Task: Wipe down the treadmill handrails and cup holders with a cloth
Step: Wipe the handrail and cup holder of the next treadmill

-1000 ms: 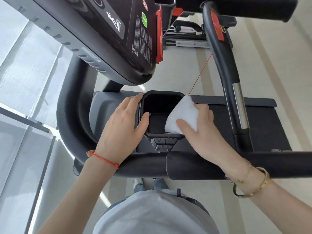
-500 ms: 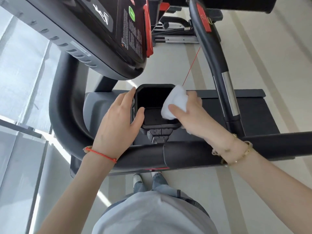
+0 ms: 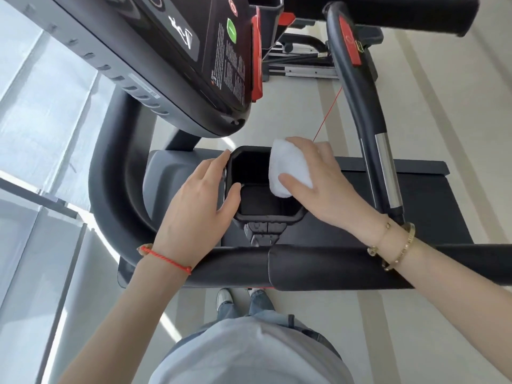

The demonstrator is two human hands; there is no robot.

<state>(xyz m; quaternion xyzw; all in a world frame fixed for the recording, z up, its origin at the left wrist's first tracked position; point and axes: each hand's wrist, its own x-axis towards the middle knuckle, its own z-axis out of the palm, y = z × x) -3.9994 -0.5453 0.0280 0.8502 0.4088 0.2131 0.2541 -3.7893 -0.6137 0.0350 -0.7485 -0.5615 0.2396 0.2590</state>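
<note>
The right hand (image 3: 324, 187) pressed a white cloth (image 3: 288, 167) against the cup holder's (image 3: 266, 216) right wall while the left hand (image 3: 199, 200) gripped its left rim.

Up top we see the treadmill console (image 3: 194, 51), its green button (image 3: 231, 34) beside a panel of small white print. A thin red safety cord (image 3: 328, 115) slants across the pale striped floor (image 3: 443, 134). Far back sits other gym equipment (image 3: 302, 62). At left, bright window panels (image 3: 36, 120). Below, white sneakers (image 3: 224, 297) and jeans.
</note>
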